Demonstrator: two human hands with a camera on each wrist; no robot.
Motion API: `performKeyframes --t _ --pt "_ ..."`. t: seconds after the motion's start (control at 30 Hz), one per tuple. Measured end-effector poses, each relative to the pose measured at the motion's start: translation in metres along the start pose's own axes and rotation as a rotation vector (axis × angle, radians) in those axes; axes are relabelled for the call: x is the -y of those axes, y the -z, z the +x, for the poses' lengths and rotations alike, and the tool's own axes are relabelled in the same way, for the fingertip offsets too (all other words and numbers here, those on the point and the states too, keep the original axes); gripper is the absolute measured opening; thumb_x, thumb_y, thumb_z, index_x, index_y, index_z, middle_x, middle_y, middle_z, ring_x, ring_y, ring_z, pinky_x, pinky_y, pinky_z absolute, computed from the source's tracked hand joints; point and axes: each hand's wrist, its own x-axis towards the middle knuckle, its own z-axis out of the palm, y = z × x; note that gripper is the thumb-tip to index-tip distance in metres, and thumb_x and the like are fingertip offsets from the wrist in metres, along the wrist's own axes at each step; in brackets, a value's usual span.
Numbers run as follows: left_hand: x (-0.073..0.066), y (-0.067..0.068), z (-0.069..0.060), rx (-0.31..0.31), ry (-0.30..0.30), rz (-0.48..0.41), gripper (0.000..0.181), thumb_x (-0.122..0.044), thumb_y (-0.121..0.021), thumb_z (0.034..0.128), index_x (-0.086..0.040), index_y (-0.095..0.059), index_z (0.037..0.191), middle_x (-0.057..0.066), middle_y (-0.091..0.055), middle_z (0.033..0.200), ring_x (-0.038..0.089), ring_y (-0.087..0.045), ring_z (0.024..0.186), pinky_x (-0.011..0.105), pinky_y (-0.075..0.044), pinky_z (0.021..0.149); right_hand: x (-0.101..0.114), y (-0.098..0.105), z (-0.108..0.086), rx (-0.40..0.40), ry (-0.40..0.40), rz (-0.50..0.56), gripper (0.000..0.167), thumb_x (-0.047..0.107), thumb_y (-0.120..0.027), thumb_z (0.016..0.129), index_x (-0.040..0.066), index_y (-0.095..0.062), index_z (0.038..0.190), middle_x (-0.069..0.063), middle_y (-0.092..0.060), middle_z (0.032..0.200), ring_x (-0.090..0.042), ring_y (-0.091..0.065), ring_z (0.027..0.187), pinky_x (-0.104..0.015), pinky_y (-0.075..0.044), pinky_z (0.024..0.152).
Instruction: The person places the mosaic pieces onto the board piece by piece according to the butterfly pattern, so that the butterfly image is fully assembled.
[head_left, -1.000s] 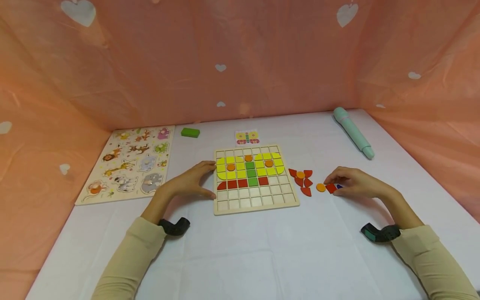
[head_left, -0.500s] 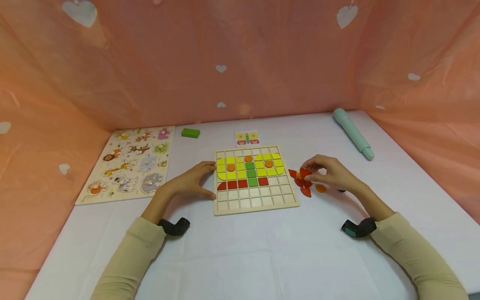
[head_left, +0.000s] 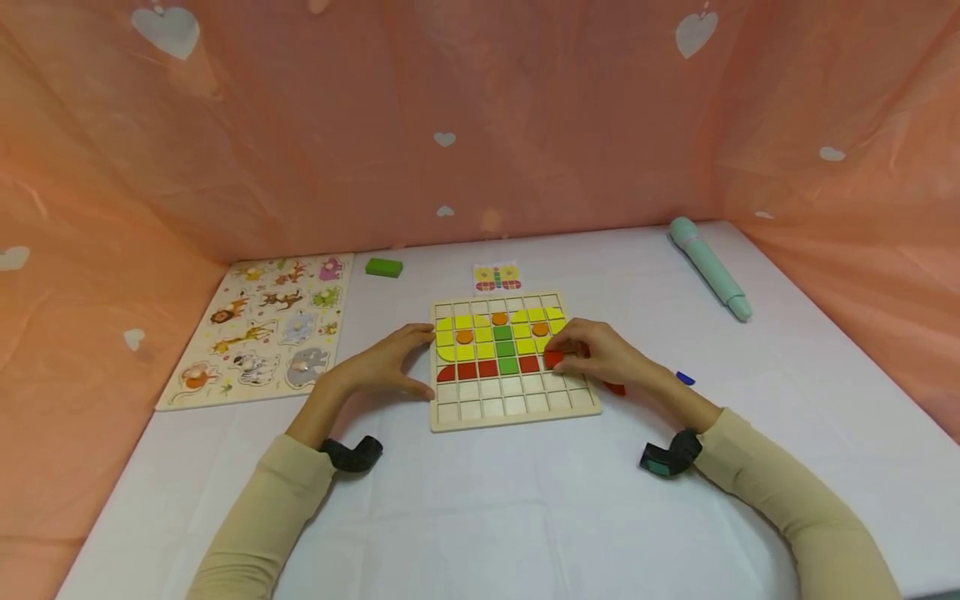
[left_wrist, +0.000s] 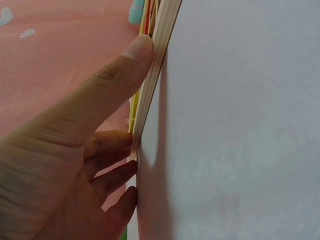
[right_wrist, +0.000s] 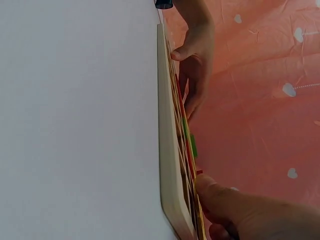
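A wooden grid board (head_left: 491, 408) lies on the table with yellow, green, orange and red tiles set in its cells. At its left edge my left hand (head_left: 382, 362) rests thumb and fingertips against the rim, and the left wrist view shows the thumb on the board's side (left_wrist: 150, 85). Over the board's right part, my right hand (head_left: 607, 358) pinches a red square tile (head_left: 552, 359) just right of the row of red tiles (head_left: 467, 370). Beneath that hand a loose red piece (head_left: 615, 388) peeks out; other loose pieces there are hidden.
Behind the board lies a butterfly pattern card (head_left: 497, 277). A green block (head_left: 384, 267) and an animal peg puzzle (head_left: 255, 333) are to the left. On the right lie a mint-green microphone-shaped object (head_left: 708, 265) and a small blue piece (head_left: 685, 378).
My right hand has picked up the red square tile from the right and carried it left, past the loose pieces, onto the board. My left hand has stayed at the board's edge.
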Motion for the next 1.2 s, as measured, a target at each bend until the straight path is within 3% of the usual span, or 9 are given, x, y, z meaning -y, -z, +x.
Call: performKeyframes --t 0.33,0.47,0.6,0.73,0.87,1.0,1.2 --pt "0.002 -0.001 0.001 0.002 -0.013 0.003 0.096 -0.042 -0.081 0.0679 -0.001 -0.034 0.142 0.014 -0.024 0.151 0.031 -0.021 0.139 0.046 -0.020 0.114 0.002 -0.005 0.004 0.027 -0.011 -0.007 0.029 0.018 -0.076 0.078 0.006 -0.070 0.103 -0.005 -0.063 0.101 -0.019 -0.054 0.095 -0.032 -0.044 0.079" --pt "0.001 -0.001 0.001 -0.002 -0.020 -0.001 0.096 -0.040 -0.082 0.0679 -0.001 -0.035 0.142 0.015 -0.025 0.151 0.032 -0.022 0.139 0.046 -0.020 0.114 0.002 -0.002 0.004 0.031 -0.002 -0.011 0.029 0.019 -0.074 0.079 0.006 -0.069 0.105 -0.005 -0.063 0.101 -0.019 -0.052 0.089 -0.029 -0.043 0.074" --pt "0.001 -0.001 0.001 -0.006 -0.035 0.002 0.095 -0.039 -0.082 0.0684 0.001 -0.035 0.141 0.016 -0.026 0.150 0.032 -0.023 0.138 0.045 -0.020 0.114 0.000 0.015 0.002 -0.045 0.022 -0.021 0.025 0.011 -0.073 0.080 0.003 -0.068 0.104 -0.008 -0.064 0.098 -0.019 -0.050 0.080 -0.027 -0.043 0.065" --pt "0.001 0.000 0.001 -0.012 -0.039 0.013 0.095 -0.038 -0.082 0.0687 0.002 -0.035 0.141 0.016 -0.026 0.150 0.032 -0.023 0.138 0.046 -0.020 0.114 -0.008 0.037 -0.001 -0.126 -0.017 -0.045 0.021 0.003 -0.070 0.081 0.002 -0.067 0.102 -0.008 -0.065 0.096 -0.019 -0.053 0.082 -0.029 -0.048 0.071" --pt "0.002 0.001 0.001 -0.013 -0.037 0.016 0.095 -0.038 -0.082 0.0685 0.002 -0.035 0.141 0.016 -0.026 0.150 0.032 -0.022 0.138 0.046 -0.019 0.114 -0.021 0.048 -0.007 -0.035 -0.104 -0.022 0.019 0.006 -0.069 0.083 0.002 -0.066 0.102 -0.008 -0.064 0.097 -0.020 -0.054 0.086 -0.031 -0.050 0.077" --pt "0.002 0.001 0.001 -0.008 -0.033 0.012 0.096 -0.039 -0.082 0.0681 0.002 -0.035 0.141 0.016 -0.026 0.150 0.032 -0.022 0.138 0.046 -0.019 0.114 -0.028 0.044 -0.011 0.065 -0.158 0.009 0.026 0.012 -0.073 0.081 0.003 -0.065 0.104 -0.007 -0.062 0.100 -0.021 -0.054 0.090 -0.035 -0.048 0.080" --pt "0.004 -0.001 0.003 -0.005 -0.039 0.004 0.096 -0.040 -0.081 0.0684 0.002 -0.034 0.141 0.016 -0.026 0.150 0.032 -0.022 0.138 0.046 -0.019 0.114 -0.031 0.034 -0.009 0.082 -0.198 -0.005 0.030 0.012 -0.073 0.081 0.003 -0.063 0.107 -0.008 -0.061 0.105 -0.021 -0.056 0.093 -0.037 -0.047 0.083"
